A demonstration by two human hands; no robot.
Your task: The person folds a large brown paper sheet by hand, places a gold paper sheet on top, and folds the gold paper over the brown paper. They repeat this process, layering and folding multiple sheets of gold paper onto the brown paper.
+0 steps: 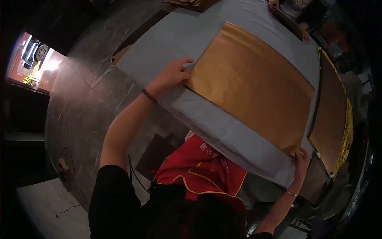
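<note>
A wide, shiny brown sheet point(258, 87) with a straight crease line across it lies over a grey-covered table point(238, 127). My left hand point(175, 73) holds the sheet's near left corner, with the thumb at the edge and the index finger stretched out beside it. At the near right corner, my right hand point(301, 159) has its fingers closed on the sheet, which buckles slightly there. The parts of the fingers under the sheet are hidden.
Across the table, another person's hand point(303, 32) rests by a dark board's end. A brown panel with yellow edging point(332, 115) stands right. Stacked brown sheets point(193, 4) lie at the far edge. A cable point(71, 205) trails on the floor at left.
</note>
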